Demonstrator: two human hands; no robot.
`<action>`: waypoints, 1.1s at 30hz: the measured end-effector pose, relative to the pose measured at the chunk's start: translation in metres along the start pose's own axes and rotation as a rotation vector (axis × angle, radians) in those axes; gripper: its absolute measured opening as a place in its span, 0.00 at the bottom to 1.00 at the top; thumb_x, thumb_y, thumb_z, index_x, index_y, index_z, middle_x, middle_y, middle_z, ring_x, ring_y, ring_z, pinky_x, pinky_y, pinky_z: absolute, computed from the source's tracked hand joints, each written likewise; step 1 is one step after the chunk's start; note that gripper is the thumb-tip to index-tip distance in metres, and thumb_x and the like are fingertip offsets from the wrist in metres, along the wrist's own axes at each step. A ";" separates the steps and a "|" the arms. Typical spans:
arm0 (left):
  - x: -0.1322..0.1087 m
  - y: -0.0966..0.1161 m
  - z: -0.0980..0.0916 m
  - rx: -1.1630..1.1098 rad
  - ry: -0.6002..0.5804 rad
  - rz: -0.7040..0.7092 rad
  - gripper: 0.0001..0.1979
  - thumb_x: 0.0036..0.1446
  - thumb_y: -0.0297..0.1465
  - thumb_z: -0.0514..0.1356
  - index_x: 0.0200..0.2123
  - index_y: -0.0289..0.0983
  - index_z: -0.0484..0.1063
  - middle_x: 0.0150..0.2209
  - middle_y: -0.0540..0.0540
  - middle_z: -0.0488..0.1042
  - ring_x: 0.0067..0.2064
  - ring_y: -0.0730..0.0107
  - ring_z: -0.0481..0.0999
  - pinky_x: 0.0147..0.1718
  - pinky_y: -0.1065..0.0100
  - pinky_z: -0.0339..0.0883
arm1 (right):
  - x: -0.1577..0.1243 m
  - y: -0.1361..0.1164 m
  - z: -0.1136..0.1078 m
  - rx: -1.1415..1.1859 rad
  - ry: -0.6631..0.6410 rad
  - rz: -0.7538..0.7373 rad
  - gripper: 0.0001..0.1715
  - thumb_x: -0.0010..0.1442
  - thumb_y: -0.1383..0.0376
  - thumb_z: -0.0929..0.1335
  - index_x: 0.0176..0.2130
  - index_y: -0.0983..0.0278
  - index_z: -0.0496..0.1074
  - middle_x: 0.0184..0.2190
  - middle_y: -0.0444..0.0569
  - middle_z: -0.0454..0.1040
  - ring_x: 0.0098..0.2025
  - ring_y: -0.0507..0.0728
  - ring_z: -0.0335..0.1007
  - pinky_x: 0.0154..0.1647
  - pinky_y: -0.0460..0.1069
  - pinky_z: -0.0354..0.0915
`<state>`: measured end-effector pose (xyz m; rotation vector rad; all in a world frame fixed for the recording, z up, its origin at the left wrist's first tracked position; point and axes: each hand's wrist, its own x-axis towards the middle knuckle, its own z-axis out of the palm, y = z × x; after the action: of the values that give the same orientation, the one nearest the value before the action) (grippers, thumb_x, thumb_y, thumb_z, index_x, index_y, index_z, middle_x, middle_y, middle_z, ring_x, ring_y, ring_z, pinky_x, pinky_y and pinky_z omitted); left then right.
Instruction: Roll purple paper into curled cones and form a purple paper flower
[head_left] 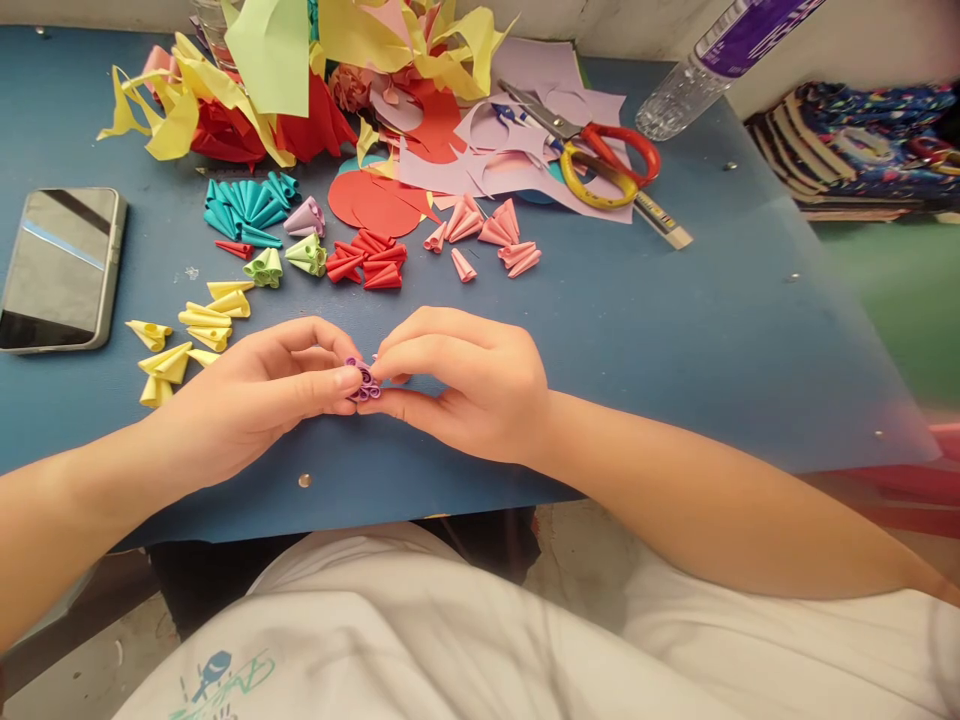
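Between my two hands is a small cluster of rolled purple paper cones [364, 381], its round open ends facing me. My left hand [281, 385] pinches it from the left with thumb and fingers. From the right, my right hand [465, 380] grips its other edge with fingertips pressed together. Yellow paper cones [206, 318] lie just beyond my left hand. Farther back sit teal cones [251, 205], green cones [306, 254], red cones [367, 260] and pink cones [491, 225], many of them bunched together.
A phone [64, 268] lies at the left. Coloured paper scraps [300, 90] heap along the back of the blue table [675, 350]. Scissors [592, 150], a box cutter [664, 222] and a plastic bottle [675, 95] are at the back right, and stacked books [802, 150] stand beyond.
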<state>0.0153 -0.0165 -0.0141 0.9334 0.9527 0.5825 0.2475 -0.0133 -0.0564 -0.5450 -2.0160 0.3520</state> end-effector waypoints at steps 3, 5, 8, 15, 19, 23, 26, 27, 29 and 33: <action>-0.001 -0.002 -0.001 -0.015 -0.002 0.012 0.10 0.60 0.38 0.77 0.40 0.40 0.85 0.38 0.47 0.84 0.41 0.67 0.84 0.44 0.71 0.80 | 0.001 -0.001 -0.001 0.021 -0.008 0.002 0.06 0.70 0.63 0.76 0.43 0.62 0.77 0.38 0.45 0.82 0.40 0.50 0.80 0.45 0.45 0.78; -0.001 -0.002 0.000 -0.015 -0.006 0.022 0.09 0.60 0.37 0.77 0.40 0.40 0.86 0.38 0.47 0.85 0.41 0.68 0.84 0.45 0.71 0.80 | 0.002 -0.002 -0.002 0.039 -0.014 0.002 0.06 0.69 0.64 0.76 0.42 0.63 0.77 0.38 0.46 0.82 0.40 0.49 0.80 0.45 0.44 0.78; -0.002 -0.001 0.001 0.005 -0.024 0.032 0.09 0.60 0.37 0.77 0.40 0.40 0.87 0.37 0.46 0.85 0.40 0.67 0.84 0.43 0.71 0.80 | 0.003 -0.001 -0.003 0.063 -0.007 0.000 0.07 0.68 0.63 0.77 0.42 0.63 0.77 0.37 0.45 0.82 0.38 0.49 0.80 0.43 0.44 0.78; -0.001 0.001 0.000 0.092 -0.067 0.031 0.10 0.59 0.39 0.78 0.40 0.42 0.87 0.37 0.45 0.87 0.39 0.63 0.85 0.42 0.67 0.80 | 0.003 0.004 -0.002 0.048 0.024 0.028 0.14 0.67 0.57 0.78 0.41 0.64 0.77 0.33 0.43 0.81 0.36 0.50 0.78 0.40 0.45 0.76; -0.001 0.001 -0.002 0.090 -0.075 0.014 0.09 0.58 0.39 0.78 0.38 0.42 0.88 0.36 0.45 0.87 0.40 0.61 0.86 0.43 0.66 0.81 | 0.003 0.006 -0.003 0.080 -0.038 0.007 0.15 0.67 0.55 0.78 0.44 0.63 0.79 0.38 0.46 0.81 0.40 0.50 0.79 0.43 0.46 0.78; -0.001 0.002 -0.002 0.082 -0.060 -0.005 0.07 0.58 0.38 0.78 0.38 0.44 0.88 0.36 0.47 0.86 0.38 0.67 0.84 0.40 0.73 0.79 | 0.003 0.006 -0.005 0.106 -0.039 0.017 0.09 0.68 0.60 0.77 0.41 0.63 0.80 0.39 0.46 0.80 0.41 0.49 0.79 0.45 0.46 0.78; 0.000 0.002 -0.002 0.056 -0.060 -0.015 0.08 0.58 0.37 0.78 0.39 0.44 0.88 0.35 0.48 0.85 0.37 0.69 0.83 0.38 0.75 0.78 | 0.004 0.005 -0.004 0.134 -0.035 0.024 0.07 0.66 0.64 0.78 0.40 0.64 0.80 0.40 0.46 0.81 0.41 0.48 0.78 0.46 0.44 0.77; 0.000 0.002 -0.003 0.055 -0.069 -0.014 0.08 0.58 0.38 0.78 0.39 0.44 0.88 0.35 0.47 0.85 0.38 0.69 0.83 0.39 0.75 0.79 | 0.004 0.005 -0.003 0.137 -0.036 0.022 0.08 0.66 0.64 0.79 0.40 0.65 0.79 0.39 0.46 0.81 0.41 0.48 0.78 0.46 0.44 0.77; 0.000 0.002 -0.003 0.063 -0.083 -0.015 0.08 0.59 0.38 0.78 0.39 0.42 0.88 0.36 0.46 0.85 0.39 0.68 0.84 0.41 0.73 0.80 | 0.005 0.004 -0.002 0.135 -0.035 0.019 0.09 0.65 0.64 0.79 0.40 0.65 0.78 0.39 0.46 0.81 0.40 0.48 0.77 0.45 0.44 0.77; 0.000 0.001 -0.004 0.069 -0.098 -0.003 0.08 0.59 0.38 0.78 0.39 0.41 0.88 0.36 0.46 0.85 0.38 0.67 0.83 0.40 0.72 0.79 | 0.004 0.003 -0.001 0.138 -0.031 0.006 0.10 0.67 0.63 0.78 0.39 0.65 0.76 0.37 0.46 0.81 0.40 0.49 0.77 0.45 0.44 0.77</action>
<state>0.0120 -0.0144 -0.0138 1.0130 0.8911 0.4995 0.2474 -0.0089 -0.0542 -0.4618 -2.0029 0.5018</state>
